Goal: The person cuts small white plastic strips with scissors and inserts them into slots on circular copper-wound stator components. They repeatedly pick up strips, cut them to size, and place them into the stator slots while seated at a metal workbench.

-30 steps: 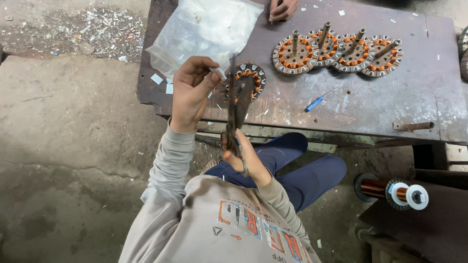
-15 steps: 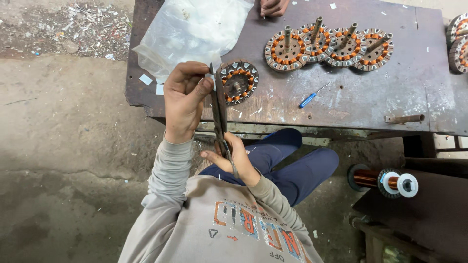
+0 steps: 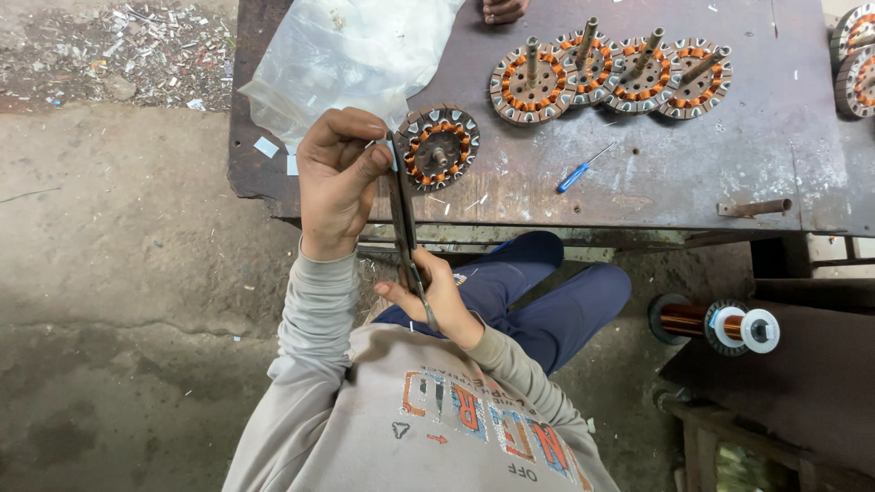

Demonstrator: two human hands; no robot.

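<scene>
Nearest us, our right hand [image 3: 436,296] is closed around the handles of long dark scissors [image 3: 404,219], whose blades run up to our left hand [image 3: 337,178], where thumb and fingers pinch a small pale scrap at the tips. Just beyond lies a copper-wound stator [image 3: 437,146] at the near edge of the rusty metal table [image 3: 656,182]. A crumpled clear plastic bag [image 3: 351,50] lies behind; we cannot tell its contents. Four more stators [image 3: 611,71] stand farther off, above a concrete floor [image 3: 128,264].
</scene>
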